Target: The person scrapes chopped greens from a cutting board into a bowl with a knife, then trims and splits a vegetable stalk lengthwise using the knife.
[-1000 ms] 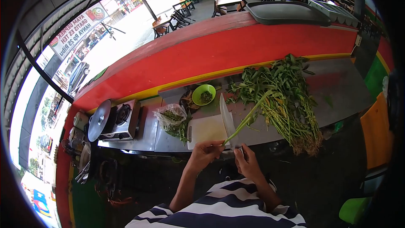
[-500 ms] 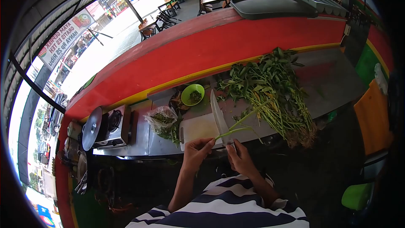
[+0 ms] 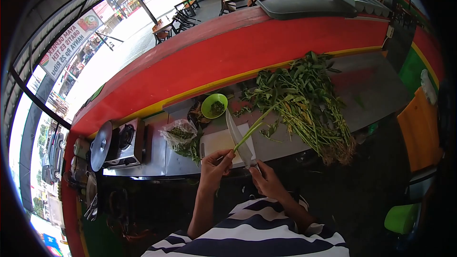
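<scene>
My left hand (image 3: 218, 164) pinches the lower end of a green stem (image 3: 251, 132) that slants up to the right. My right hand (image 3: 266, 179) is closed round the handle of a large knife (image 3: 234, 131), its blade pointing up and left and passing beside the stem. Below the blade lies a white cutting board (image 3: 216, 143) on the metal counter. To the right a big heap of leafy greens (image 3: 304, 102) has its roots toward the counter's front edge. A green bowl (image 3: 207, 110) with chopped greens stands behind the board.
A plastic bag of greens (image 3: 180, 133) lies left of the board. Farther left are a gas stove (image 3: 136, 143) and a round dark lid (image 3: 101, 146). A red wall (image 3: 228, 62) with a black tray (image 3: 304, 5) on top runs behind the counter.
The view has shifted, moving the scene left. The knife has tilted farther left, and my left hand has turned the stem, which now points more steeply upward than half a second ago.
</scene>
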The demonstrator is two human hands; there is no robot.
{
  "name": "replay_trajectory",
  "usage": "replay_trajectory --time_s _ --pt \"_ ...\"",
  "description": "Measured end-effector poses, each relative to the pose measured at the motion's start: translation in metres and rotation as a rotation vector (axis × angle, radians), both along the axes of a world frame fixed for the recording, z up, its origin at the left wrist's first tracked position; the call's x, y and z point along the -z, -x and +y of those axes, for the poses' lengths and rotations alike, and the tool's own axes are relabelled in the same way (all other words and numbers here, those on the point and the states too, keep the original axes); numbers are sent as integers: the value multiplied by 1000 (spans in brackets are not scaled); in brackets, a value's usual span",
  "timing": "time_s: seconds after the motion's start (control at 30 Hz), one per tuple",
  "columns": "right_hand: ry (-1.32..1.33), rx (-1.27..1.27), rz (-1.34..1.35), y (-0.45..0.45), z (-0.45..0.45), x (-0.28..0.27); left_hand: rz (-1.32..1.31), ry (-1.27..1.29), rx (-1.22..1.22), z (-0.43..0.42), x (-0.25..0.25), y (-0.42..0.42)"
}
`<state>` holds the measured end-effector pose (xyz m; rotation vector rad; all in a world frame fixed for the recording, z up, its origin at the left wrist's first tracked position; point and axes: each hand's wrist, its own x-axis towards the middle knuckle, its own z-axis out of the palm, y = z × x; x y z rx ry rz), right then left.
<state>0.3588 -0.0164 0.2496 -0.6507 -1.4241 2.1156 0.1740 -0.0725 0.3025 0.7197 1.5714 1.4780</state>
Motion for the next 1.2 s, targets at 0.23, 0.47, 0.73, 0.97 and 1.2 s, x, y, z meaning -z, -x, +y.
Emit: replay_trajectory --time_s 0.23,0.47,0.73,0.97,1.2 --pt "46 4 -33 -3 5 2 17 0 48 -2 14 4" --pt "31 -23 -50 -3 5 5 33 17 -26 -4 15 2" --pt "66 -81 -61 -5 2 -1 49 12 -41 -9 14 5" --pt "61 -65 -45 -9 3 2 -109 7 41 -21 7 -1" --pt "106 -48 -43 -15 1 1 -84 67 72 -29 26 4"
